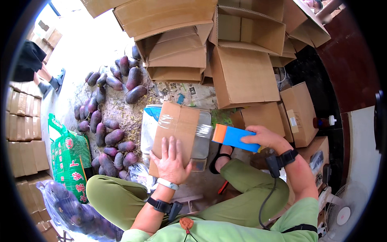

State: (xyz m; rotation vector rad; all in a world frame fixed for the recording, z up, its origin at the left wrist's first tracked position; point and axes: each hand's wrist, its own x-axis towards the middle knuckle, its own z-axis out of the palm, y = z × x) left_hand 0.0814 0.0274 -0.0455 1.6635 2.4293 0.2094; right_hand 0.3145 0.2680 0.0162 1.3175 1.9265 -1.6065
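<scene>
A small closed cardboard box (177, 127) rests on a pale, metal-looking platform (203, 149) in front of me. My left hand (172, 161) lies flat on the box's near left part, fingers spread. My right hand (264, 138) grips a blue tape dispenser (238, 137) with an orange end, held just right of the box. Clear shiny tape (204, 130) sticks out from the box's right edge towards the dispenser. Whether it still joins the dispenser is hard to make out.
Dark purple, long radishes or similar roots (115, 137) lie on the floor to the left. Beside them are a green printed sack (70, 161) and a filled purple plastic bag (72, 209). Open cardboard boxes (246, 76) pile up ahead. A fan (340, 213) stands at right; a person's leg (44, 74) shows far left.
</scene>
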